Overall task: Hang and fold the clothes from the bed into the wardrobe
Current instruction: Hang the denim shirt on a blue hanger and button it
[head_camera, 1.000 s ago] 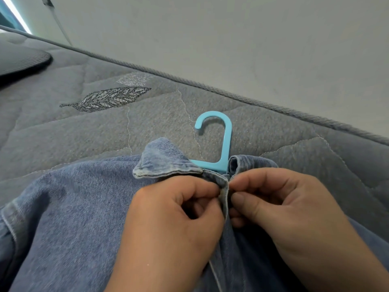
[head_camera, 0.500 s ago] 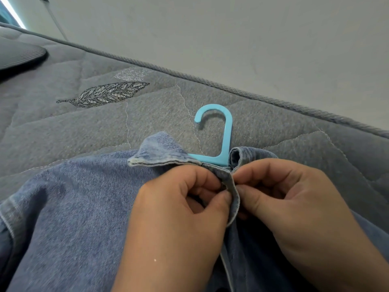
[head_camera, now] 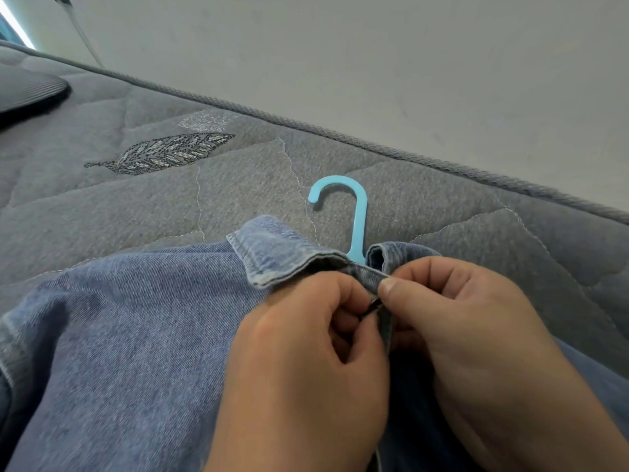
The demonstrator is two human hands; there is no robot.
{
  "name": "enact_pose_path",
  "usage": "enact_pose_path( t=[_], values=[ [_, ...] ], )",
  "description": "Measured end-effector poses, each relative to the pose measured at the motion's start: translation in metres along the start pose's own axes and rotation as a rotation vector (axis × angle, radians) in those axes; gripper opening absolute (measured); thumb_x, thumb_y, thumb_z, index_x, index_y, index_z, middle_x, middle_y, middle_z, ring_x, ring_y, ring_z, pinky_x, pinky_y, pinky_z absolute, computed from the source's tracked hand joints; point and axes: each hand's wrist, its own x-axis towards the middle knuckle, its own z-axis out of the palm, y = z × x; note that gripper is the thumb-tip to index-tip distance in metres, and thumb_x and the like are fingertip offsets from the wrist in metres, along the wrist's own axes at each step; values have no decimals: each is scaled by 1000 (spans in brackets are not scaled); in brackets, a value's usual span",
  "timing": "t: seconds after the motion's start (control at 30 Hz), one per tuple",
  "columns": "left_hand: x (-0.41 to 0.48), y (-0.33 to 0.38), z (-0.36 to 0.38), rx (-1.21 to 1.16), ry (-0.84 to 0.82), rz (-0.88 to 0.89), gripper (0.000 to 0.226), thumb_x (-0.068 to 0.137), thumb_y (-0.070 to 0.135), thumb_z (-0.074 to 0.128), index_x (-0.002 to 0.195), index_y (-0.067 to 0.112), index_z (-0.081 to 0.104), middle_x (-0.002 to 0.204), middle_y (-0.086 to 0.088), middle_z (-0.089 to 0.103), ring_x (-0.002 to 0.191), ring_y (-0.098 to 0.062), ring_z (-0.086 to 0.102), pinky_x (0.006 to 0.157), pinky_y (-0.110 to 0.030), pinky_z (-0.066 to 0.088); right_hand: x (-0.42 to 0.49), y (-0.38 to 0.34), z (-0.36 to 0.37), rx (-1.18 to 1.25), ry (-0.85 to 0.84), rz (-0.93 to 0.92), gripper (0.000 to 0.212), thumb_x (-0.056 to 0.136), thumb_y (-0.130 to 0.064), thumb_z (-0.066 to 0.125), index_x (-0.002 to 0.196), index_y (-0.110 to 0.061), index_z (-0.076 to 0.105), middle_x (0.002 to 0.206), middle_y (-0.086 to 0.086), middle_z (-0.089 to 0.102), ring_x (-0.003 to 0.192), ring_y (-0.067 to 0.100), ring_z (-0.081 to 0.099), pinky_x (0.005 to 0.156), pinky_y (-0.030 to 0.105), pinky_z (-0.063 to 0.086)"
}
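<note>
Down on the grey quilted mattress [head_camera: 102, 216] lies a blue denim shirt [head_camera: 136, 335], spread front-up, filling the lower left of the view and running under both hands. A light blue plastic hanger [head_camera: 359, 226] sits inside it. Only its hook and neck show, poking out of the neck opening and lying flat on the mattress with the hook's open end turned left. The collar [head_camera: 275, 253] is folded outward on the left of the hanger's neck, and its other side bunches up just right of it.

Both hands meet just below the collar, at the shirt's front opening. The left hand [head_camera: 306, 369] has its fingers curled, and its grip is closed on the denim edge between thumb and forefinger. The right hand [head_camera: 476, 335] pinches the facing edge in the same way, its thumb pressed on top of the fabric. A small dark button [head_camera: 374, 305] shows between the two thumbs, touching both.

Further up the mattress is an embroidered leaf motif [head_camera: 163, 153]. Corded piping [head_camera: 408, 155] runs along the far edge, against a pale wall [head_camera: 374, 63]. A dark grey pillow [head_camera: 27, 93] lies at the far left.
</note>
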Motion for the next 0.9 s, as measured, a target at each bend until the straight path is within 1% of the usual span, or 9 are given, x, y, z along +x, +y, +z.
enact_pose_path(
  t=[0.07,0.13,0.27,0.33,0.43,0.57,0.63,0.77,0.9],
  values=[
    [0,2,1,-49,17,-3,28,60,29,69,85,38,59,66,23,62,46,5,51,45,-3,37,0,-2,-2,129,-27,59,24,72,4,70,58,-13,59,49,8,53,43,16,46,44,30,41],
    [1,4,2,-217,58,-78,25,59,25,69,81,36,64,59,14,63,42,1,53,44,-8,41,-1,-4,-4,308,-97,97,27,69,16,63,67,-10,55,53,12,52,42,16,48,39,24,43],
    [3,2,1,-431,61,-214,18,58,23,66,72,33,70,54,-3,65,46,-19,62,44,-16,46,0,-6,-6,357,-261,96,24,49,8,73,59,-13,68,60,16,62,50,22,57,48,26,52],
    [4,0,0,-445,50,-212,16,54,31,69,70,32,71,51,-1,62,43,-12,54,44,-14,43,1,-6,-8,326,-288,103,29,47,15,75,58,-12,72,61,15,66,51,20,61,49,25,54],
    [4,1,1,-451,31,-181,30,47,46,61,72,32,71,49,5,59,41,-3,49,43,-11,40,2,-6,-9,328,-261,123,26,44,10,77,57,-13,72,57,11,64,45,16,58,44,24,49],
    [5,0,0,-432,-17,-177,28,50,39,68,78,38,70,52,7,60,44,-3,51,46,-11,43,4,-2,-8,335,-247,112,20,50,1,72,58,-16,71,59,10,63,46,16,52,46,26,43],
    [6,-1,0,-414,-29,-189,25,54,27,70,77,37,69,52,6,59,44,-5,50,46,-12,42,5,3,-8,366,-220,97,27,41,4,77,58,-17,70,59,10,65,45,15,55,44,24,44],
    [8,-3,-2,-541,-65,-243,28,47,29,74,74,31,70,52,4,58,44,-6,49,45,-14,43,4,6,-6,369,-260,-2,41,30,-25,92,65,-18,73,68,11,71,56,17,65,52,24,54],
    [13,0,-10,-862,-146,-439,5,51,23,72,55,19,70,47,-6,55,39,-13,53,38,-21,45,2,3,-6,242,-296,-93,29,44,-4,78,65,-23,75,61,3,67,56,11,62,54,18,52]
  ],
)
